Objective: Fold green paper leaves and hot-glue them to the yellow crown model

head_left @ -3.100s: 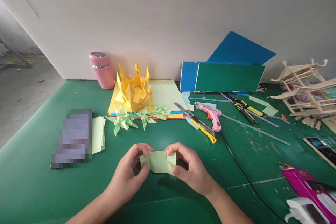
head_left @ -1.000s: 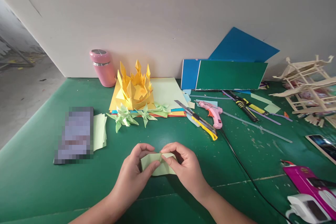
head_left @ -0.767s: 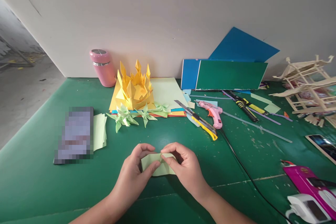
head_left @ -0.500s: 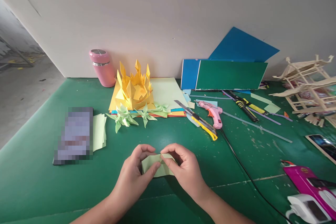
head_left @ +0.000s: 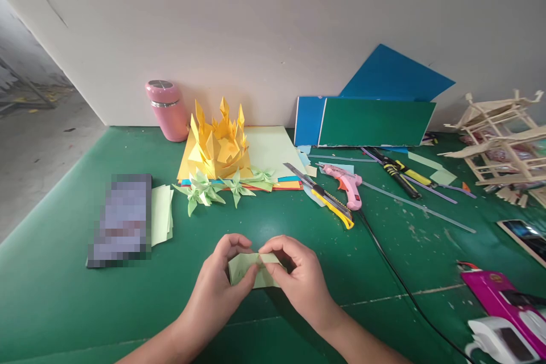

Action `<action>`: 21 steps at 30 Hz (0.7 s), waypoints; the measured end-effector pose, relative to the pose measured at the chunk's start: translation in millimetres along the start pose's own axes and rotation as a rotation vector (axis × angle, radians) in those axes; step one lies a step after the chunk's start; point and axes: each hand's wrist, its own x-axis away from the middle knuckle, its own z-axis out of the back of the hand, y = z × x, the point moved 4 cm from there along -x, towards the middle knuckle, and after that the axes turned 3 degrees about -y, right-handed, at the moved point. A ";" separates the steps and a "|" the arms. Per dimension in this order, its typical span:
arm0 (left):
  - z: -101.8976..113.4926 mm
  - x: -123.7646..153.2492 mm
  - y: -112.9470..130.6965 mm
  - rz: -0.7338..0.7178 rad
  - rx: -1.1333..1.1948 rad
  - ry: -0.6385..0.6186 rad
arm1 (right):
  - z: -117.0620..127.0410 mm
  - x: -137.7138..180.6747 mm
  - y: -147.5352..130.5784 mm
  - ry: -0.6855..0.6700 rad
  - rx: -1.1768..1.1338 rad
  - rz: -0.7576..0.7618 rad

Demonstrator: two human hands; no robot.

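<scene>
A folded piece of pale green paper (head_left: 242, 264) is pinched between both hands, low over the green table. My left hand (head_left: 225, 276) grips its left part, thumb in front and fingers behind. On the other side, my right hand (head_left: 301, 278) holds the paper near the middle of its top edge, the thumbs almost meeting. Part of the paper is covered by the fingers. Beyond the hands lie several light green paper flowers (head_left: 205, 189), in front of a yellow folded-paper crown-like piece (head_left: 219, 151).
To the left are a dark-edged tablet (head_left: 121, 219) and green paper slips (head_left: 162, 216). A pink bottle (head_left: 166, 114) stands by the wall. Rightward lie a box cutter (head_left: 324, 199) with its blade out, a pink glue gun (head_left: 347, 185) with its cord, pliers (head_left: 392, 168) and a magenta device (head_left: 490, 290).
My right thumb and fingers have shifted slightly left along the paper, close to the left thumb. The paper has moved a little left; the table's other things stay put.
</scene>
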 end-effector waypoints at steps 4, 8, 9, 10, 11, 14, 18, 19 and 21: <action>-0.5 1.4 2.2 -0.034 -0.010 0.019 | -0.8 0.5 0.2 -0.008 0.023 0.000; -3.6 2.7 2.8 -0.043 0.029 0.006 | -1.2 0.2 2.1 -0.016 0.024 -0.032; -3.9 3.1 2.6 -0.039 0.026 0.009 | -1.3 0.0 2.1 -0.019 0.007 -0.043; -4.1 3.4 2.5 -0.036 0.020 0.015 | -1.5 -0.2 1.8 -0.024 -0.012 -0.052; -4.1 3.7 2.7 -0.036 0.016 0.020 | -1.7 -0.4 1.1 -0.027 -0.029 -0.056; -4.3 4.2 4.2 -0.032 0.026 0.006 | -2.7 -0.3 -2.3 -0.027 -0.043 -0.044; -3.6 4.2 7.0 -0.021 0.060 -0.027 | -3.8 1.5 -4.9 0.007 -0.025 0.005; -3.3 4.1 7.5 -0.022 0.072 -0.032 | -3.7 2.0 -5.0 0.020 -0.024 0.020; -2.7 3.6 7.6 -0.018 0.089 -0.032 | -3.4 2.9 -4.7 0.039 -0.029 0.042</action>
